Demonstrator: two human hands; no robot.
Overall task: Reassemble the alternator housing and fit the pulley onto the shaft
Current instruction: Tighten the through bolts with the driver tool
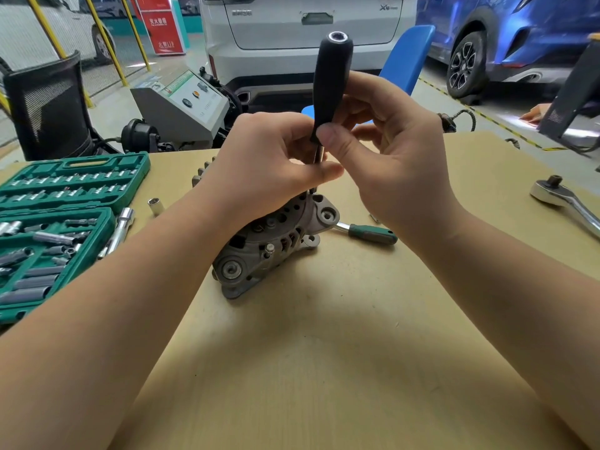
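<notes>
- The alternator (272,245) sits about mid-tabletop (324,352), tipped on its side on its mounting ears, just below both hands.
- Left hand (259,160) has its fingers curled round the thin metal shank of a black-handled driver (331,86), pinching it low down, right above the housing.
- Right hand (386,151) grips the bottom of the driver's black handle, thumb across the front. The tool stands close to upright; its tip is hidden behind the left hand, so I can't tell whether it's seated on a bolt.
- Handling guess: cast metal body, looks heavy and rigid, won't flex. Resting on its lugs like that, it could rock if pushed sideways. I'd hold it by the solid outer casing or the ears, not the vent slots.
- No pulley that I can pick out.
- Around it: green socket set case (65,222) open at the left, a loose socket (155,205) beside it, a green-handled tool (370,233) lying behind the alternator, and a chrome ratchet (565,203) off to the right.
- Writing: the white car (308,27) behind has a badge starting with "X", rest too small. The red sign (162,24) has Chinese characters I can't read reliably.
</notes>
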